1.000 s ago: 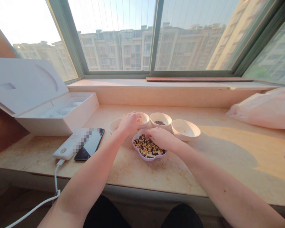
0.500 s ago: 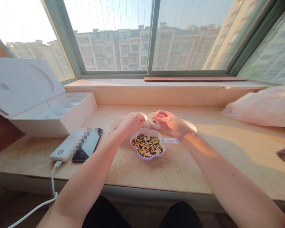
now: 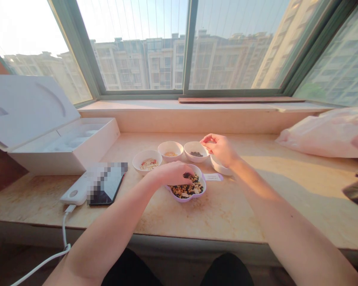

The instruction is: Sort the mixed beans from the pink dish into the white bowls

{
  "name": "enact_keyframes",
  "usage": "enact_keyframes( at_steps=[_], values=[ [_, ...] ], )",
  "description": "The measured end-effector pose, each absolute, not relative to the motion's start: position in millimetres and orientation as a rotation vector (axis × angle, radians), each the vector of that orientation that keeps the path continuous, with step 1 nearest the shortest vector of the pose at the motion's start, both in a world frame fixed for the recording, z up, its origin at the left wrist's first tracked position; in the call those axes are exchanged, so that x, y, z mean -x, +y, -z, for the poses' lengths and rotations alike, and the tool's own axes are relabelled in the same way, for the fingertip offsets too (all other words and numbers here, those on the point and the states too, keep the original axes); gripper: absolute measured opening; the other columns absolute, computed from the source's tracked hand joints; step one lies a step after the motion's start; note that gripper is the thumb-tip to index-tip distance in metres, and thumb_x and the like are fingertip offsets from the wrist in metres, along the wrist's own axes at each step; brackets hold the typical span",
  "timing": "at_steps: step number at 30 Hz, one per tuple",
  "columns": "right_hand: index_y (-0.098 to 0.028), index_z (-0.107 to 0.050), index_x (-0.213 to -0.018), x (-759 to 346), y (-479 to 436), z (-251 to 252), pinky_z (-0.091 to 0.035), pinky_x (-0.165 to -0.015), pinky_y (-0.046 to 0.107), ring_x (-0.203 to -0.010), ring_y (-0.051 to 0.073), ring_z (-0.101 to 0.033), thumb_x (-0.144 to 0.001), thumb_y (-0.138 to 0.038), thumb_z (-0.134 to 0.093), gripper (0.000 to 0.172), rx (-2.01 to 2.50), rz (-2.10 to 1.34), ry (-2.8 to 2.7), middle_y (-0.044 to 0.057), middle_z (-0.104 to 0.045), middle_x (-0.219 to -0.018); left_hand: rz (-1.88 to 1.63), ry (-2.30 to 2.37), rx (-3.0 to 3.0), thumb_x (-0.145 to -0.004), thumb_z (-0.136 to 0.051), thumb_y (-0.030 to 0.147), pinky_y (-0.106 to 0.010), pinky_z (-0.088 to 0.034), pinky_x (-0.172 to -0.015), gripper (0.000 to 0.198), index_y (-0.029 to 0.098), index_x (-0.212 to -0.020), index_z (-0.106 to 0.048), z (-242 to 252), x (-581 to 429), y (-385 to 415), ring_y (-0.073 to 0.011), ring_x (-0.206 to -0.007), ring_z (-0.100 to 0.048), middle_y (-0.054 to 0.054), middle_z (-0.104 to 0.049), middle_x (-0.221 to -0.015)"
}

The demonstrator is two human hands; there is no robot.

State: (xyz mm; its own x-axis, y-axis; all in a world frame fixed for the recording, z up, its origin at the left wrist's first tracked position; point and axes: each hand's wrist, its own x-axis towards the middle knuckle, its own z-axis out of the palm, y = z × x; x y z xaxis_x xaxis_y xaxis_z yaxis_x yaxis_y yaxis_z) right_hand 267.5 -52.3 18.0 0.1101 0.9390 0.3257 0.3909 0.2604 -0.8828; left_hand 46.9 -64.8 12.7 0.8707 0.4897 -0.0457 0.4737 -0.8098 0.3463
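Note:
The white and lilac flower-shaped bowl, filled with mixed yellow and black beans and some pale flat pieces, sits before me. My left hand dips into it from the left, thumb and fingertips apart among the beans. Behind stand small white bowls: a left bowl with pale and red bits, a back-left bowl with yellow beans, and a back-right bowl with black beans. By that last rim, my right hand pinches its fingertips; anything inside is hidden. It partly covers a right bowl.
A labelled tab juts from the flower-shaped bowl. To the left lie a phone, a white power bank with a cable, and an open white box. A plastic bag rests at the right, below the window.
My left hand came down from over the back-left bowl into the flower-shaped bowl. My right hand moved slightly right, from above the black beans to that bowl's right rim.

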Motion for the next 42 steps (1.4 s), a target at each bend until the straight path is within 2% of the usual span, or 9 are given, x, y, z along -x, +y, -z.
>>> enact_keyframes(
  at_steps=[2, 4, 9, 15, 22, 34, 42],
  values=[
    [-0.020, -0.065, -0.073, -267, -51, -15, -0.042, -0.066, 0.032, -0.064, 0.017, -0.054, -0.079, -0.023, -0.060, 0.008, 1.467, -0.295, -1.617, 0.003, -0.066, -0.076, -0.102, 0.723, -2.658, -0.087, -0.064, 0.023, -0.027, -0.050, -0.080, 0.023, 0.026, -0.105, -0.079, -11, -48, -65, -0.0203, -0.093, -0.071, -0.002, -0.078, -0.107],
    [-0.019, -0.068, -0.074, -266, -50, -13, -0.044, -0.073, 0.032, -0.072, 0.019, -0.060, -0.080, -0.016, -0.056, 0.014, 1.563, -0.102, -1.721, 0.005, -0.070, -0.081, -0.127, 0.748, -2.630, -0.084, -0.065, 0.019, -0.028, -0.051, -0.083, 0.027, 0.026, -0.104, -0.079, -9, -49, -64, -0.0207, -0.095, -0.071, -0.002, -0.079, -0.107],
    [-0.019, -0.072, -0.084, -265, -52, -10, -0.046, -0.078, 0.031, -0.087, 0.022, -0.065, -0.084, -0.010, -0.054, 0.021, 1.689, -0.058, -1.866, 0.007, -0.075, -0.095, -0.105, 0.775, -2.616, -0.084, -0.062, 0.015, -0.029, -0.051, -0.084, 0.027, 0.025, -0.100, -0.080, -6, -50, -63, -0.0207, -0.094, -0.071, -0.003, -0.079, -0.106],
    [-0.019, -0.073, -0.089, -263, -54, -9, -0.046, -0.082, 0.031, -0.096, 0.023, -0.067, -0.088, -0.011, -0.053, 0.022, 1.718, -0.073, -1.897, 0.007, -0.076, -0.100, -0.151, 0.778, -2.579, -0.084, -0.060, 0.011, -0.028, -0.050, -0.080, 0.028, 0.024, -0.099, -0.081, -6, -49, -63, -0.0201, -0.095, -0.071, -0.003, -0.080, -0.106],
    [-0.019, -0.072, -0.092, -260, -56, -11, -0.046, -0.083, 0.031, -0.098, 0.023, -0.067, -0.089, -0.011, -0.053, 0.021, 1.751, -0.100, -1.900, 0.007, -0.076, -0.103, -0.172, 0.790, -2.559, -0.081, -0.053, 0.007, -0.027, -0.050, -0.074, 0.033, 0.022, -0.095, -0.079, -9, -47, -65, -0.0194, -0.088, -0.070, -0.004, -0.080, -0.102],
    [-0.018, -0.073, -0.094, -256, -59, -12, -0.046, -0.082, 0.032, -0.092, 0.021, -0.066, -0.092, -0.017, -0.055, 0.018, 1.678, -0.096, -1.870, 0.007, -0.076, -0.104, -0.199, 0.829, -2.551, -0.082, -0.053, 0.007, -0.029, -0.049, -0.074, 0.030, 0.022, -0.091, -0.077, -14, -46, -70, -0.0186, -0.081, -0.069, -0.003, -0.079, -0.093],
    [-0.018, -0.075, -0.094, -256, -61, -14, -0.049, -0.080, 0.034, -0.087, 0.023, -0.067, -0.090, -0.020, -0.057, 0.018, 1.683, -0.099, -1.848, 0.008, -0.077, -0.096, -0.179, 0.817, -2.630, -0.085, -0.052, 0.009, -0.028, -0.048, -0.076, 0.031, 0.023, -0.095, -0.078, -11, -46, -63, -0.0192, -0.086, -0.068, -0.004, -0.078, -0.098]
  ],
)
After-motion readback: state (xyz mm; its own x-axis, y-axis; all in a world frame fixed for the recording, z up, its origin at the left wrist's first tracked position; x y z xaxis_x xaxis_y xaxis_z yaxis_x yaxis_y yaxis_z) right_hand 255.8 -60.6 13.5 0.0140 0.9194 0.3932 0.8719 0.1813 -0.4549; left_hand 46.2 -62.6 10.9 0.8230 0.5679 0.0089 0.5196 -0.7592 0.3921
